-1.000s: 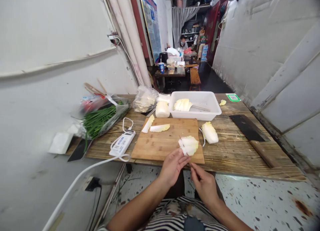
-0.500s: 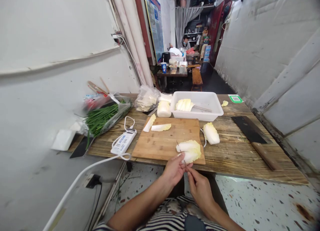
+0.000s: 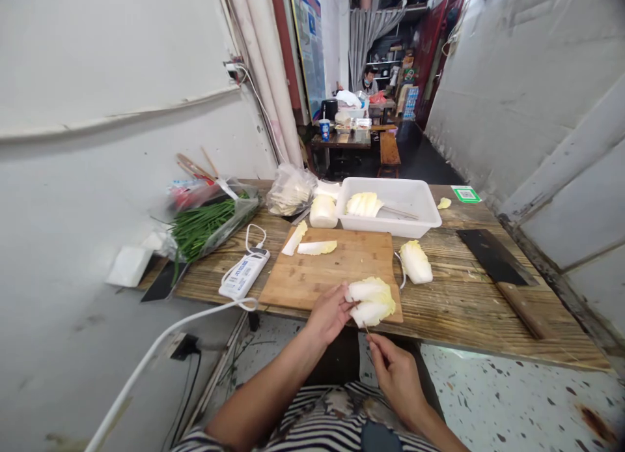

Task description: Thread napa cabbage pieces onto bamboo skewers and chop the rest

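Note:
Pale napa cabbage pieces (image 3: 372, 302) with yellow frilled edges are held together over the front right of the wooden cutting board (image 3: 317, 282). My left hand (image 3: 331, 314) grips their left end, fingers curled round it. A thin wooden skewer (image 3: 367, 331) meets the lower edge of the pieces. Below them, my right hand (image 3: 396, 367) pinches this skewer between thumb and fingers. Two cut cabbage strips (image 3: 317, 247) lie at the board's back left. The skewer's far end is partly hidden by the cabbage.
A white plastic tub (image 3: 415, 224) behind the board holds skewered cabbage. Cabbage chunks stand beside the tub (image 3: 323, 211) and right of the board (image 3: 416, 262). A cleaver (image 3: 493, 256) lies at right. Left are a power strip (image 3: 244, 274) and bagged green chives (image 3: 202, 227). A person sits far back.
My left hand has shifted up and left to the end of the cabbage pieces. My right hand has drawn slightly down, apart from the left, with the skewer still pinched.

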Motion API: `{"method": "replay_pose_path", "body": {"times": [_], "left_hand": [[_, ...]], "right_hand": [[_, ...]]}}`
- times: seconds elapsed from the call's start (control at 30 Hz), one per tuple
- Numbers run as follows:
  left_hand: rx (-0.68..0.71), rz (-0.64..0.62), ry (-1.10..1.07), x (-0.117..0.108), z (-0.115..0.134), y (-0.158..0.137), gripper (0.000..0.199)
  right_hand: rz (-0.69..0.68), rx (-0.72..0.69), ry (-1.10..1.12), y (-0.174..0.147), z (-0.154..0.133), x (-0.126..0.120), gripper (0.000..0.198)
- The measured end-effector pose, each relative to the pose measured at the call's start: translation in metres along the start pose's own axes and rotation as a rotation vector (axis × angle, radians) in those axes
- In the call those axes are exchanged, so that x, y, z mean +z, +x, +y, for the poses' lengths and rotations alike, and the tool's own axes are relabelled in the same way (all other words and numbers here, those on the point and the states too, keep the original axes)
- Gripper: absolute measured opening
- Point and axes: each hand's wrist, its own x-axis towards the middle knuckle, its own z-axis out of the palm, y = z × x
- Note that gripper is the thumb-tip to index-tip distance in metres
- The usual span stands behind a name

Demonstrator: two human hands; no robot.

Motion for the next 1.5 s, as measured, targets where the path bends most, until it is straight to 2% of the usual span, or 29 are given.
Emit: {"method": "replay_pose_path", "body": {"times": [0.17,0.6,0.73,0.83,0.9,1.0,1.1,1.17,1.23,1.37,1.43,1.5], "left_hand": [[0.017,0.039,0.01,0.009,-0.005,0.007,0.01],[0.073,0.061,-0.018,0.017,-0.023,-0.001,0.015],[0.075,0.004,-0.042,0.015,-0.022,-0.006,0.023],[0.128,-0.059,-0.03,0.011,-0.025,-0.012,0.034],[0.212,-0.055,0.046,0.007,-0.027,-0.017,0.041],[0.394,-0.04,0.279,0.003,-0.021,-0.025,0.051],[0.578,-0.102,0.58,0.002,-0.001,-0.035,0.076],[0.642,-0.166,0.782,0.004,0.014,-0.042,0.088],[0.604,-0.228,0.915,0.007,0.024,-0.046,0.082],[0.448,-0.213,0.994,0.014,0.021,-0.05,0.038],[0.437,-0.205,1.004,0.015,0.013,-0.051,0.028],[0.459,-0.256,1.014,0.015,0.004,-0.051,0.022]], "right_hand": [[-0.006,0.012,0.004,-0.003,0.002,0.0,0.024],[0.046,0.005,-0.023,0.001,0.003,0.002,0.028],[0.074,-0.021,-0.044,0.003,0.005,0.0,0.027],[0.129,-0.069,-0.059,0.003,0.008,-0.004,0.027],[0.175,-0.114,-0.061,0.002,0.01,-0.011,0.027],[0.207,-0.183,-0.053,-0.001,0.007,-0.029,0.027],[0.129,-0.206,-0.005,-0.003,-0.004,-0.053,0.03],[0.026,-0.2,0.067,-0.002,-0.01,-0.068,0.031],[-0.056,-0.18,0.128,-0.001,-0.014,-0.079,0.03],[-0.126,-0.039,0.145,0.001,-0.01,-0.084,0.024],[-0.18,0.086,0.21,-0.001,-0.006,-0.08,0.03],[-0.231,0.196,0.34,-0.002,-0.002,-0.074,0.045]]}}
